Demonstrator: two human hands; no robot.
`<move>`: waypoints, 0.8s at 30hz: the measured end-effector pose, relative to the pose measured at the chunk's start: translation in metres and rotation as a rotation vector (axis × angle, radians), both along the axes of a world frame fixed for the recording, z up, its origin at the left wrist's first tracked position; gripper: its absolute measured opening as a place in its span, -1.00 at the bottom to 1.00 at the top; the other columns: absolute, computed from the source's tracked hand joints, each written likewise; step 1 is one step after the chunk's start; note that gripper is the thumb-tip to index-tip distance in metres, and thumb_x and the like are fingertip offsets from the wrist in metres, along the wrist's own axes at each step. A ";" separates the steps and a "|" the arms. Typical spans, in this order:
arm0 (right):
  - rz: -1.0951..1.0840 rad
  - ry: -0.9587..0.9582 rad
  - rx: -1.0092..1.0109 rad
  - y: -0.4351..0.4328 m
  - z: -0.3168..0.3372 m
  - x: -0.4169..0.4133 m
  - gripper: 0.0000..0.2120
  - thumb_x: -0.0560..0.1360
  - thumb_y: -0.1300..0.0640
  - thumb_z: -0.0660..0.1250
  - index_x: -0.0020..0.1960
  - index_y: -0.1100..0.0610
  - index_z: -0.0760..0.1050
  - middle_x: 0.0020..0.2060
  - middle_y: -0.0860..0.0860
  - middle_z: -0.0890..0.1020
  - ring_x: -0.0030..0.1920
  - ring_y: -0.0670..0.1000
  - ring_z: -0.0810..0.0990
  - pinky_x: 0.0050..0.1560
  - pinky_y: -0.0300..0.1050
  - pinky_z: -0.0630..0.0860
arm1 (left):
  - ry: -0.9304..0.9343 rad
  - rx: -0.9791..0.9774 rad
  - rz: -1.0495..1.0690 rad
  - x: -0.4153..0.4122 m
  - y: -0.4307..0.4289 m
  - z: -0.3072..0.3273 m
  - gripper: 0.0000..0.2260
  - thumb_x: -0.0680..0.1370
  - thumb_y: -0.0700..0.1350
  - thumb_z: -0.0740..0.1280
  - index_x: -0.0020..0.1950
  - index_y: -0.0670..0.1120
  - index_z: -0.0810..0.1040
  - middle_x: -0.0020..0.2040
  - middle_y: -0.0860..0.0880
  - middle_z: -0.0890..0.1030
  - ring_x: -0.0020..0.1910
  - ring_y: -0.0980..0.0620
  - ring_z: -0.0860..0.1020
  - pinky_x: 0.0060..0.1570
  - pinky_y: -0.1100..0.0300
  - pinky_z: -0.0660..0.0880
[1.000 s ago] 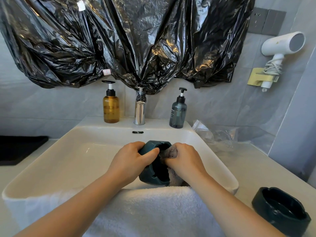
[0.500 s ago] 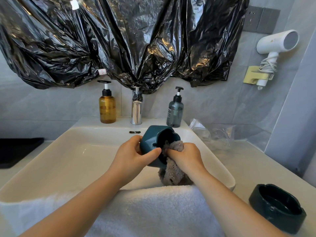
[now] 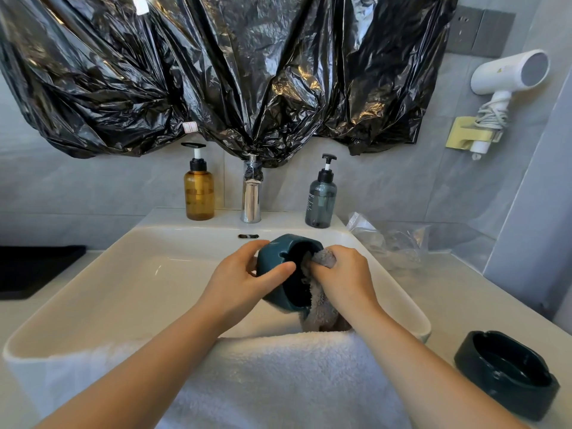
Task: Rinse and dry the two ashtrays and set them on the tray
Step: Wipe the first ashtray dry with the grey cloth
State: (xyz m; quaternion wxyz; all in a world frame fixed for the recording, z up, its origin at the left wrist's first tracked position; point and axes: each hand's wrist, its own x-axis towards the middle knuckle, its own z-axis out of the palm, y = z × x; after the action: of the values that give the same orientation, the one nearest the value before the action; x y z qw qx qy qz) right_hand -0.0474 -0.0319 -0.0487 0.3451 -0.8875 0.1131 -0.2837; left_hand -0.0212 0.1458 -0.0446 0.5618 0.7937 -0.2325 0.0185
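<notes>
Over the white sink point(image 3: 130, 292), my left hand point(image 3: 244, 280) grips a dark teal ashtray point(image 3: 275, 258) tipped on its side, its opening facing right. My right hand point(image 3: 343, 274) holds a grey cloth point(image 3: 322, 305) bunched against the ashtray's inside; the cloth's tail hangs down below the hand. A second dark ashtray point(image 3: 507, 373) stands upright on the counter at the lower right. A black tray point(image 3: 34, 267) lies on the counter at the far left.
A white towel point(image 3: 278, 376) drapes over the sink's near edge. An amber pump bottle point(image 3: 199, 187), a chrome tap point(image 3: 251, 196) and a grey pump bottle point(image 3: 321, 196) stand behind the basin. Clear plastic wrap point(image 3: 390, 239) lies right of it. A hair dryer point(image 3: 507, 72) hangs on the wall.
Both hands lifted the ashtray higher over the basin and turned it. The right hand with the cloth shifted up along the ashtray's inside.
</notes>
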 end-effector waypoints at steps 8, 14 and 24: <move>0.128 0.079 0.137 0.008 0.004 -0.004 -0.76 0.39 -0.09 0.49 -0.19 0.03 0.49 -0.23 -0.05 0.61 -0.20 -0.08 0.57 -0.33 -0.26 0.38 | 0.092 -0.148 0.025 0.001 0.001 0.005 -0.71 0.42 -0.09 0.48 0.13 -0.04 0.57 -0.13 -0.04 0.70 -0.15 -0.03 0.68 -0.15 -0.05 0.65; 0.103 0.157 0.060 0.007 -0.001 0.002 -0.63 0.41 -0.01 0.48 0.12 0.13 0.51 -0.02 0.00 0.61 -0.03 0.00 0.55 -0.27 -0.30 0.39 | 0.005 -0.090 0.053 0.002 0.000 0.001 -0.87 0.46 -0.09 0.41 -0.01 0.05 0.62 -0.18 0.01 0.69 -0.16 -0.02 0.66 -0.24 0.07 0.64; 0.109 0.004 0.010 -0.004 -0.006 0.008 -0.77 0.45 0.02 0.42 0.07 0.06 0.61 -0.08 -0.09 0.64 -0.05 -0.06 0.58 -0.18 -0.38 0.42 | -0.084 0.095 0.080 0.004 -0.004 -0.002 -0.85 0.46 0.07 0.36 -0.06 0.06 0.62 -0.22 0.11 0.65 -0.18 0.13 0.61 -0.25 0.23 0.53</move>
State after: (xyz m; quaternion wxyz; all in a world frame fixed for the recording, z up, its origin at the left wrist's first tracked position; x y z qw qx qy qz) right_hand -0.0395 -0.0363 -0.0547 0.3640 -0.8912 0.0668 -0.2623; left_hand -0.0170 0.1421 -0.0462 0.5119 0.8267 -0.2247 0.0634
